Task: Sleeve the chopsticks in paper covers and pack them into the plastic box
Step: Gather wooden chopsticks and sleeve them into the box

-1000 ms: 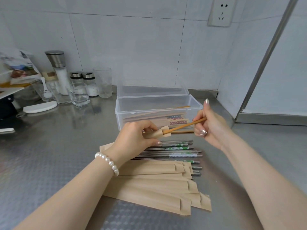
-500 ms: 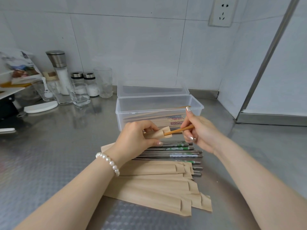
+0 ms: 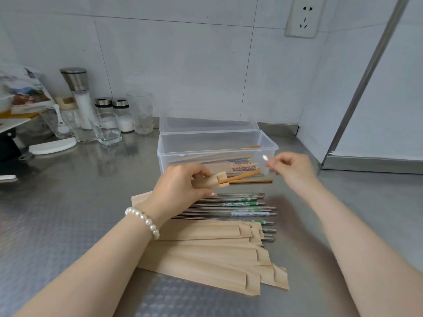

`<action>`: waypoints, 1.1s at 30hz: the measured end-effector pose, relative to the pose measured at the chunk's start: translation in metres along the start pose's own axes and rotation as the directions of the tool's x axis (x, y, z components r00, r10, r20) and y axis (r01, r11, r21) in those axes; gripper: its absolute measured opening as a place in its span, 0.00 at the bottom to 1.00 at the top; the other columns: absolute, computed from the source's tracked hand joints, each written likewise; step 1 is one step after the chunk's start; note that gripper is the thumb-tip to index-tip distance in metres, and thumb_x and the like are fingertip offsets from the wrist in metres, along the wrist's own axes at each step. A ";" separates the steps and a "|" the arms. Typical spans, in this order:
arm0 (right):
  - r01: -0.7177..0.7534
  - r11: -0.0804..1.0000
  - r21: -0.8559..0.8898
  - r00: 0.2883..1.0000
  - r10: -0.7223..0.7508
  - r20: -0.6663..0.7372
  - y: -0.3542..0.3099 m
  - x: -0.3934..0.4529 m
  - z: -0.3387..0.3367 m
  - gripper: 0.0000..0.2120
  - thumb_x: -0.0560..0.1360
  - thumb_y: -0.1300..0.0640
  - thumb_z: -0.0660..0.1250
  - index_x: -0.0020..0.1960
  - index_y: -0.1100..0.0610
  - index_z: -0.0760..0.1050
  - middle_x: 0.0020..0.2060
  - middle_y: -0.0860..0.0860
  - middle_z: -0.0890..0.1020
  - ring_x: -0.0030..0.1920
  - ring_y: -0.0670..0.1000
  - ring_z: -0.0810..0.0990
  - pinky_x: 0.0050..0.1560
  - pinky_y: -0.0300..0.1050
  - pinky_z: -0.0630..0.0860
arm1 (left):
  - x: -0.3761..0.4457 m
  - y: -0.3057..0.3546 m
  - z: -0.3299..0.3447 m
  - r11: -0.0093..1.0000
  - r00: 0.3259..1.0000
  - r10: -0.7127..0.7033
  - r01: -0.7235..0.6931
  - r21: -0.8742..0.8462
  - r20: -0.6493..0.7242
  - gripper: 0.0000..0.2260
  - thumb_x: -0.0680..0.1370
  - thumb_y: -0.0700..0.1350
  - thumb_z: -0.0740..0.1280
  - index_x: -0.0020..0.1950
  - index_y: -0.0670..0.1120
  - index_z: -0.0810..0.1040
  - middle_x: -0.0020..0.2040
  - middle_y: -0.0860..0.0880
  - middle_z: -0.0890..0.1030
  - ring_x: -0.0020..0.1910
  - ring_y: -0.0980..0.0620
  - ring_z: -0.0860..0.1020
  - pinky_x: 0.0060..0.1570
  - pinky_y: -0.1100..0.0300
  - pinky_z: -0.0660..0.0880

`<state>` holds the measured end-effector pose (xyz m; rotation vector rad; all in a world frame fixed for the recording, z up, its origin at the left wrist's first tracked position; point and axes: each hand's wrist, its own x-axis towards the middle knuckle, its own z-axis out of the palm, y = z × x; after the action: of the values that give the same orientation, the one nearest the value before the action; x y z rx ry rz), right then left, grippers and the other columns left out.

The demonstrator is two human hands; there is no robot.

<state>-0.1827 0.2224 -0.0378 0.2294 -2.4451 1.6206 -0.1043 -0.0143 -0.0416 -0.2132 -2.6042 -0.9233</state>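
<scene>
Left hand (image 3: 180, 186): gripping the paper cover (image 3: 211, 181) near its open end, holding it above the surface.
Wooden chopstick (image 3: 240, 177): sitting partly inside the cover, its free end sticking out toward the right.
Second wooden chopstick (image 3: 251, 181): lying on the surface (image 3: 68, 202) just in front of the plastic box.
Right hand (image 3: 293, 167): hovering beside the chopstick end, fingers loosely curled, holding nothing; slightly blurred.
Plastic box (image 3: 217, 143): standing near the rear edge of the surface, lid open, holding sleeved chopsticks.
Metal chopsticks (image 3: 240, 209): lying in a row in front of the box.
Empty paper covers (image 3: 206, 255): lying stacked toward the front edge.
</scene>
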 end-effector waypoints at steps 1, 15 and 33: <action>0.029 0.988 -0.150 1.000 -0.028 0.008 0.009 0.004 -0.003 0.04 0.71 0.60 0.71 0.37 0.58 0.80 0.34 0.56 0.78 0.32 0.48 0.71 0.36 0.39 0.66 | 0.000 -0.001 0.000 1.000 1.000 -0.007 0.007 0.008 -0.001 0.15 0.63 0.48 0.78 0.47 0.51 0.80 0.40 0.55 0.78 0.41 0.54 0.73 0.45 0.59 0.73; 0.042 0.893 -0.448 0.987 0.033 0.158 0.025 0.011 0.003 0.11 0.67 0.58 0.75 0.32 0.45 0.77 0.39 0.50 0.73 0.43 0.53 0.74 0.46 0.46 0.71 | 0.001 -0.003 0.000 0.998 0.997 -0.015 0.011 0.054 0.081 0.16 0.64 0.49 0.77 0.49 0.54 0.79 0.41 0.57 0.77 0.41 0.56 0.72 0.45 0.61 0.71; -0.095 0.591 0.801 0.976 0.213 -0.042 0.001 0.015 -0.034 0.11 0.76 0.55 0.63 0.37 0.58 0.75 0.21 0.48 0.70 0.20 0.44 0.63 0.21 0.33 0.59 | -0.001 0.000 -0.002 0.999 0.995 -0.009 0.005 0.037 0.100 0.15 0.64 0.47 0.77 0.49 0.51 0.80 0.37 0.62 0.73 0.41 0.59 0.72 0.45 0.63 0.70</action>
<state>-0.1944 0.2542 -0.0223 0.0146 -1.4893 2.6248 -0.1032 -0.0158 -0.0407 -0.2463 -2.7127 -0.8882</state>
